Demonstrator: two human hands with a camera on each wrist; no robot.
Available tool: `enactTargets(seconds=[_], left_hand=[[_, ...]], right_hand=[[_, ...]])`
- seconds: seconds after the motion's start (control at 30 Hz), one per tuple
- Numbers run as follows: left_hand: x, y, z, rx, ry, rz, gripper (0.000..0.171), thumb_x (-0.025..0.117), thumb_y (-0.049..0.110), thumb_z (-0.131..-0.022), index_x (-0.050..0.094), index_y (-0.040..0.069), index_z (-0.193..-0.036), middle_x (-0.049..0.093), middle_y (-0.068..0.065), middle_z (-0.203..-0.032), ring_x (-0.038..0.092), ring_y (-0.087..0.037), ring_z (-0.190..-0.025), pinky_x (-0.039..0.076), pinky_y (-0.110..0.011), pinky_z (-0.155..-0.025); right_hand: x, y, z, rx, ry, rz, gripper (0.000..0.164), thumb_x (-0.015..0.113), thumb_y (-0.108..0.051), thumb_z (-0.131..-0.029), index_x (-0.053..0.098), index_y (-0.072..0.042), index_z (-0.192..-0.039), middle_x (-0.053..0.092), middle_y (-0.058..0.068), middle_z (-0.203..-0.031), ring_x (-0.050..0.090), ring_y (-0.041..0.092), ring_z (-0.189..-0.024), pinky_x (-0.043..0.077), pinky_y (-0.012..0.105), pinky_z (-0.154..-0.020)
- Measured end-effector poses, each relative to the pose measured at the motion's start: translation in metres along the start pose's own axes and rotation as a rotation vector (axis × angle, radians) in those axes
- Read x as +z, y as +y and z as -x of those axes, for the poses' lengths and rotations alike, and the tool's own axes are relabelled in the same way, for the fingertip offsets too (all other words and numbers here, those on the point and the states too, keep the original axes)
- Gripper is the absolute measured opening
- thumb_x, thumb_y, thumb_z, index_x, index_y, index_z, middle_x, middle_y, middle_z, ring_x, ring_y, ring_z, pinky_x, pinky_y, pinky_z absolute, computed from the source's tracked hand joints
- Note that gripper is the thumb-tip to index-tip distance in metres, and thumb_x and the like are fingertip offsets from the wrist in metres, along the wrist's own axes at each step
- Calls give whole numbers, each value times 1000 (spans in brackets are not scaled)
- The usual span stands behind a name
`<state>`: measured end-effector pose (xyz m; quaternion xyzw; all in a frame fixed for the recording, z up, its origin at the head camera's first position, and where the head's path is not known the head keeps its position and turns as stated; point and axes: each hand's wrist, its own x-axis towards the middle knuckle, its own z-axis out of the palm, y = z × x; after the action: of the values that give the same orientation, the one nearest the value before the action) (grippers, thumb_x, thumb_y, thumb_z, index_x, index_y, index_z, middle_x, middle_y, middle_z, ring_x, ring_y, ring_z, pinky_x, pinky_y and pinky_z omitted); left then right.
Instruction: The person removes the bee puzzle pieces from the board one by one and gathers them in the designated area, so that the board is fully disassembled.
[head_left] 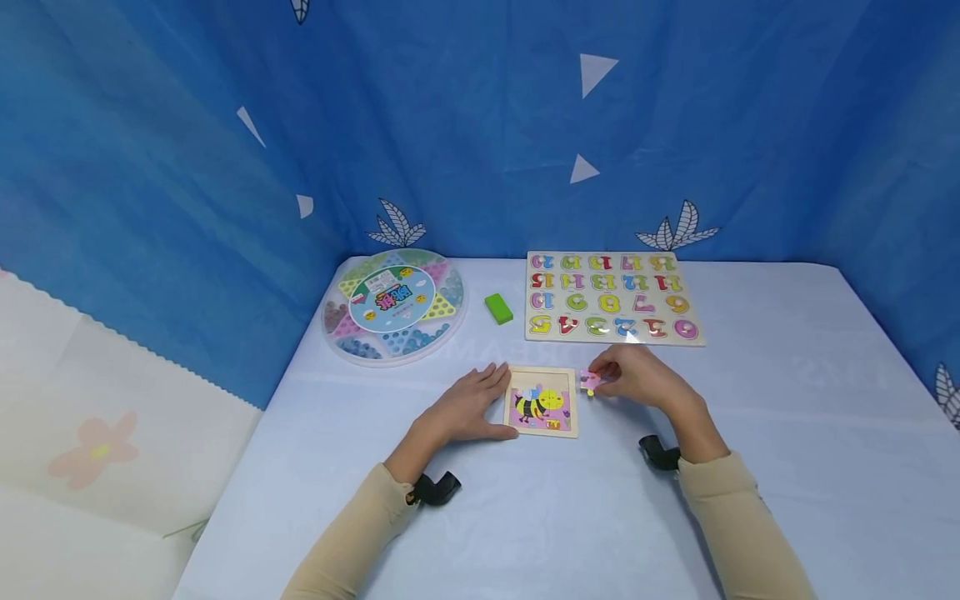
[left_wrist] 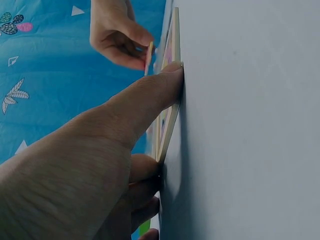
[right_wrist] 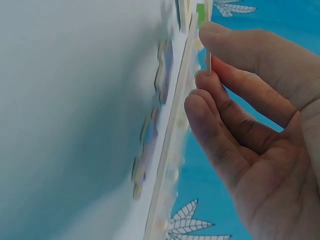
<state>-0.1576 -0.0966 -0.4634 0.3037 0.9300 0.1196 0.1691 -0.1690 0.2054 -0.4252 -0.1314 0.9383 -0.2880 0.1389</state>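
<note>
A small wooden tray puzzle (head_left: 541,432) with a bee picture lies on the table, bare wood showing along its top part. My left hand (head_left: 474,406) holds its left side, thumb at the near corner and fingertips at the far one. In the left wrist view, the thumb (left_wrist: 155,87) presses on the frame's edge. Just right of the tray, my right hand (head_left: 641,377) pinches a pink puzzle piece (head_left: 588,382) between thumb and fingers. The right wrist view shows this piece (right_wrist: 208,62) edge-on, above the table. Loose puzzle pieces (right_wrist: 146,150) lie beyond it, hidden by the hand in the head view.
Behind the tray lies a number puzzle board (head_left: 611,298) at the back right. A round, clear-covered game board (head_left: 393,307) is at the back left, and a green block (head_left: 498,308) sits between them. A blue curtain (head_left: 480,125) hangs along the table's back edge.
</note>
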Motion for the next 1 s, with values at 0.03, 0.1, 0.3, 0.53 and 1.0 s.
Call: enactTargets(seconds=[0.03,0.1,0.3,0.53,1.0], left_hand=[[0,0,0,0,-1,1,99,64,64,-83,22,11,-155,16,0,-164,11,-18,-153,15,-39,-125],[0,0,0,-2,-5,-4,100,63,65,-83,21,11,-156,15,0,-165,11,-18,-153,14,-39,-125],[0,1,0,-7,-12,-14,100,63,65,-83,20,12,-156,14,1,-165,11,-18,-153,14,-38,-125],[-2,2,1,-1,-10,-17,99,63,64,-83,21,11,-156,15,0,-164,12,-19,-153,15,-39,-125],[1,0,0,4,4,-17,100,63,65,-83,21,11,-156,16,0,-164,12,-19,-153,15,-39,-125]], right_hand=[[-1,1,1,7,2,3,32,82,-11,-76,73,-4,-106,70,5,-93,59,17,-82,57,35,-80],[-3,3,3,16,5,10,32,82,-11,-76,73,-4,-106,71,5,-94,59,17,-82,57,35,-80],[-5,8,7,24,12,13,35,83,-12,-75,73,-4,-107,71,5,-94,59,17,-82,57,35,-79],[-7,16,15,37,23,28,36,83,-13,-75,73,-4,-108,71,6,-96,59,17,-83,57,34,-79],[-23,38,28,69,35,41,36,82,-13,-76,72,-2,-110,70,9,-98,57,20,-85,55,34,-77]])
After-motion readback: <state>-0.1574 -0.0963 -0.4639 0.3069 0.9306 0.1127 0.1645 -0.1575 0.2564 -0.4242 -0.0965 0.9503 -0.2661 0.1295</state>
